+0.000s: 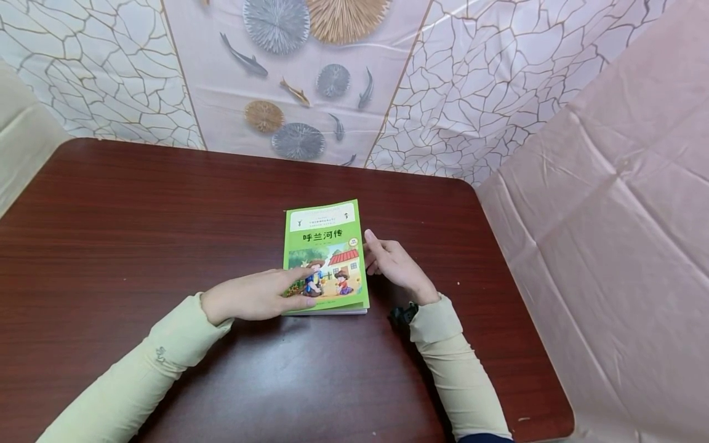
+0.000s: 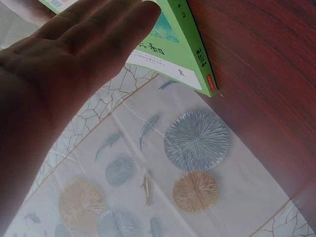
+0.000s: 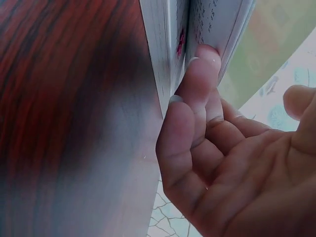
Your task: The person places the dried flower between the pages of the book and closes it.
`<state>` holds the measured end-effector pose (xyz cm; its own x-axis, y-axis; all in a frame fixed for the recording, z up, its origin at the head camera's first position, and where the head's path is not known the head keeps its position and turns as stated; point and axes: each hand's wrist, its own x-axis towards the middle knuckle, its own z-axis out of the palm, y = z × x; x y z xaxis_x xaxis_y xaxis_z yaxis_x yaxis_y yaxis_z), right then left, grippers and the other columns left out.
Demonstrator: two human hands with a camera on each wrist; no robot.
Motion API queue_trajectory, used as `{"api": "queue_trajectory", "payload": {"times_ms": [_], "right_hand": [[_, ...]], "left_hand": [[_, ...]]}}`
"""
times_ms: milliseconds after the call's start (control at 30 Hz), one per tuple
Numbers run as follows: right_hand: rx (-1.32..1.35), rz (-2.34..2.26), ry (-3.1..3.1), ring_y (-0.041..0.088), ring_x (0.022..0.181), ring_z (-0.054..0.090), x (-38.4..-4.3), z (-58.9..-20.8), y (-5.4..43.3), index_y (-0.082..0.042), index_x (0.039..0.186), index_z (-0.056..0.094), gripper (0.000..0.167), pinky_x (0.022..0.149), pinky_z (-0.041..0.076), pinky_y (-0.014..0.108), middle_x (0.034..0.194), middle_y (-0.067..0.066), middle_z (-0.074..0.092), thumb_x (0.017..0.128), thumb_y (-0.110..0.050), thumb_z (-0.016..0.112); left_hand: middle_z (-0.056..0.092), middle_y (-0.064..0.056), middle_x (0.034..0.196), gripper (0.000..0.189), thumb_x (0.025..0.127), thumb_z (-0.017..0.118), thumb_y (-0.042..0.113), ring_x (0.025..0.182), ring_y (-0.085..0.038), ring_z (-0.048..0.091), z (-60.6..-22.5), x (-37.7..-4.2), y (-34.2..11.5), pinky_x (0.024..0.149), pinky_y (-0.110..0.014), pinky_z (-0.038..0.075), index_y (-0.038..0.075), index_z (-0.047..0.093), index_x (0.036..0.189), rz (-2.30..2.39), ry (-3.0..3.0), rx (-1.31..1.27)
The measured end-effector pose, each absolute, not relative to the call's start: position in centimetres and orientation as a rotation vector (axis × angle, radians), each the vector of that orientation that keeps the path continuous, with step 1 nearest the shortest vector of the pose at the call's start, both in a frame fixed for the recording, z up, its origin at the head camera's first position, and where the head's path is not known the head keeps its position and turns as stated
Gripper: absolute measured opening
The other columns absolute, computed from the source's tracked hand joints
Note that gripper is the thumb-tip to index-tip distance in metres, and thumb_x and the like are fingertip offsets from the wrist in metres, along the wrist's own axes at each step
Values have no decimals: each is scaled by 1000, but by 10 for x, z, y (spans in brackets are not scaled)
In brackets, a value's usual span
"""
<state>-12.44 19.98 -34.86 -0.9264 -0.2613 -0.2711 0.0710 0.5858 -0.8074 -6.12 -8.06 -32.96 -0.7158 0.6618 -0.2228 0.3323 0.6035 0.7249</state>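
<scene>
A green paperback book (image 1: pixel 323 237) with an illustrated cover lies face up on the dark table. My left hand (image 1: pixel 257 296) rests on the lower left of its cover, fingers extended; the left wrist view shows the spine (image 2: pixel 195 49) beside that hand. At the book's right edge is my right hand (image 1: pixel 394 266), its thumb raised off the cover. In the right wrist view the fingertips (image 3: pixel 210 55) are bent in against parted pages (image 3: pixel 215 22), and the thumb stands away from them. Cover and upper pages are slightly lifted there.
The reddish-brown tabletop (image 1: pixel 166 227) extends around the book. Patterned cloth (image 1: pixel 465 92) hangs behind the table, and pale pink fabric (image 1: pixel 609 246) borders its right side. A black strap-like device (image 1: pixel 403 315) sits at the right wrist.
</scene>
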Motion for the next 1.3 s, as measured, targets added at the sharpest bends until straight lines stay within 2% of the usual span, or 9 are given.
{"api": "queue_trajectory", "payload": {"times_ms": [233, 400, 600, 833, 1300], "right_hand": [[-90, -1250, 2466, 29, 81, 64, -125, -349, 199, -8, 108, 68, 47, 77, 52, 43, 93, 9, 68, 96, -51, 54], [-95, -1234, 2459, 26, 82, 63, -126, -350, 198, -7, 113, 66, 36, 77, 52, 42, 97, 7, 68, 96, -37, 61], [-137, -1132, 2551, 25, 78, 63, -126, -351, 195, -3, 111, 65, 29, 71, 52, 35, 91, 8, 68, 95, -28, 64], [-173, -1048, 2622, 22, 72, 62, -126, -353, 194, -3, 105, 66, 25, 61, 48, 30, 84, 6, 67, 94, -25, 66], [-123, -948, 2654, 19, 69, 59, -124, -355, 189, -4, 104, 63, 27, 60, 48, 29, 87, 6, 66, 93, -28, 67]], "left_hand": [[51, -8, 139, 76, 96, 56, 48, 120, -17, 53, -330, -62, -80, 102, -39, 40, 13, 24, 155, 926, 2351, 816], [46, -10, 145, 75, 97, 56, 46, 128, -20, 48, -332, -63, -80, 105, -40, 38, 12, 23, 155, 920, 2350, 830], [44, -10, 146, 75, 97, 56, 45, 130, -21, 47, -333, -63, -80, 106, -41, 37, 12, 23, 155, 911, 2351, 838], [42, -10, 148, 74, 97, 56, 45, 133, -21, 42, -334, -63, -80, 108, -41, 35, 11, 24, 155, 902, 2358, 826], [42, -13, 147, 73, 98, 54, 44, 133, -23, 43, -335, -62, -79, 107, -42, 36, 9, 24, 155, 896, 2361, 831]]}}
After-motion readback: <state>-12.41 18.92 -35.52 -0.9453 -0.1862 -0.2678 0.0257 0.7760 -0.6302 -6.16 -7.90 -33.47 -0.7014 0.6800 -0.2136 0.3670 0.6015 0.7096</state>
